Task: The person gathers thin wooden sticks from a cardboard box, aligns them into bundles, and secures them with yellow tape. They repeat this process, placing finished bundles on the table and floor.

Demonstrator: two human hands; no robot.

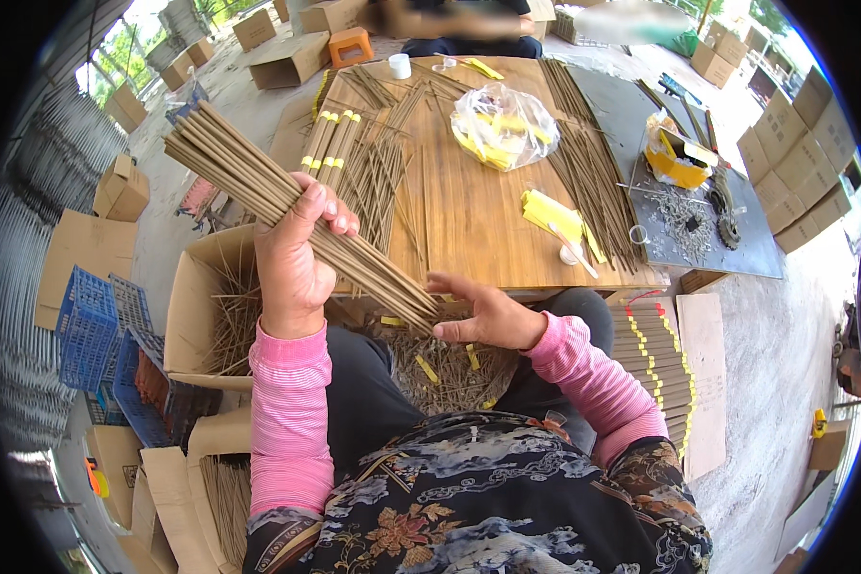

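My left hand [298,251] is wrapped round a thick bundle of thin brown sticks [228,153], held slanting above the near left of the table. At the bundle's lower right end is my right hand [493,314], its thumb and fingers apart on either side of the stick tips. Whether it touches them I cannot tell. Behind the held bundle lie several banded stick bundles [331,143] with yellow bands, beside loose brown sticks [378,187]. Yellow paper strips [553,216] and a small white pot [571,254] with a flat stick across it are farther right.
The wooden table [478,225] also carries a plastic bag [503,126] of yellow strips and a white cup [399,66]. An open carton [206,287] of sticks stands at my left. Yellow-banded bundles [652,368] lie low at my right. Another person [474,29] sits across the table.
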